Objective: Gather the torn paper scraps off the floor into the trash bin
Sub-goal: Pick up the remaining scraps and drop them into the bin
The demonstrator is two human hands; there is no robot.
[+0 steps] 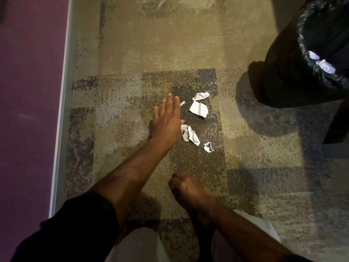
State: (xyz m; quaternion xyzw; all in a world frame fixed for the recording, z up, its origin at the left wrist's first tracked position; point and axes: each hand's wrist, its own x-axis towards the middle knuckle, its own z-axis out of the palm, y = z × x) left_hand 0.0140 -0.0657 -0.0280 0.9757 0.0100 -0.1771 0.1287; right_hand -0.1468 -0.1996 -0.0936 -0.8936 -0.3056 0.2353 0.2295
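Several white torn paper scraps lie on the patterned carpet: a crumpled one (201,96), a flat one (199,109), a twisted one (189,135), a small one (208,147) and a tiny sliver (182,103). My left hand (167,118) is stretched out flat just left of them, fingers together, its thumb side close to the twisted scrap. My right hand (186,187) is a closed fist nearer to me; nothing shows in it. The trash bin (294,59) with a black liner stands at the upper right and holds white paper (325,66).
A purple wall (28,110) with a pale baseboard (61,120) runs down the left. A dark furniture edge (338,129) sits at the right below the bin. My light trousers (137,246) fill the bottom.
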